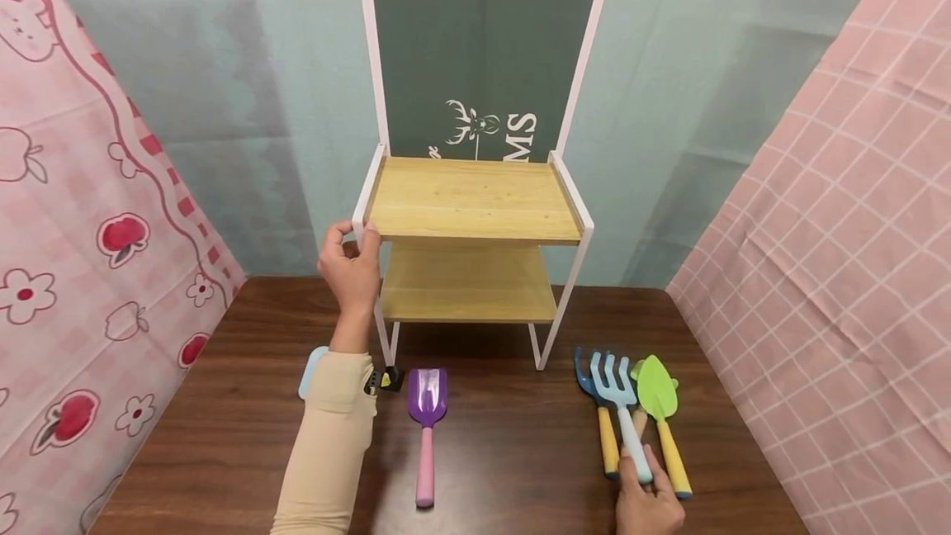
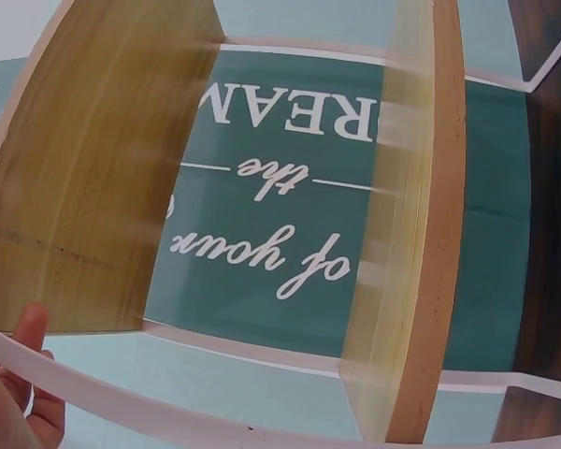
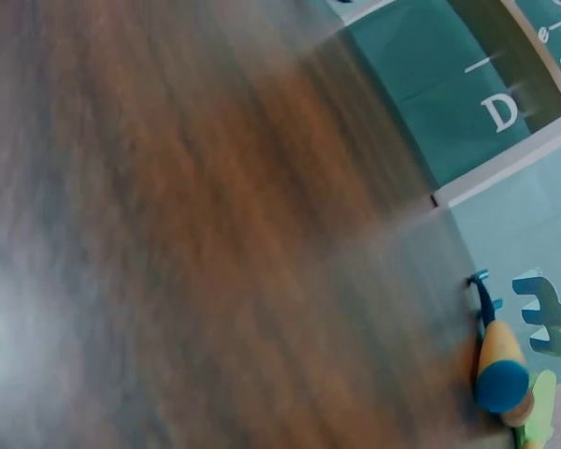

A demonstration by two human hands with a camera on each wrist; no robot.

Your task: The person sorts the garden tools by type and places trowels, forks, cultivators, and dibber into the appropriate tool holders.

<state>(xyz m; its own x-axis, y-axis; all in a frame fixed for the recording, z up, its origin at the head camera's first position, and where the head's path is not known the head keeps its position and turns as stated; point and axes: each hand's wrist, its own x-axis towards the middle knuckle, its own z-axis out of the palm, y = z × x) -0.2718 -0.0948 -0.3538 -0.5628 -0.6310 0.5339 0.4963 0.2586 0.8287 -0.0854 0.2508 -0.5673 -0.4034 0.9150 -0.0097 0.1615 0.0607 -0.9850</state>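
1. Currently, left hand grips the white frame at the front-left corner of the shelf rack, thumb and fingers curled round the bar.
2. Right hand has fingers closed on the pale handle of the light-blue fork, low on the table.
3. Fork lies between a dark-blue rake and a green trowel, all touching or nearly so, right of the rack.
4. Purple scoop with pink handle lies alone in front of the rack, near the left forearm.
5. Writing: backdrop panel shows a deer logo and "MS"; left wrist view reads, upside down, "REAM", "the", "of your".
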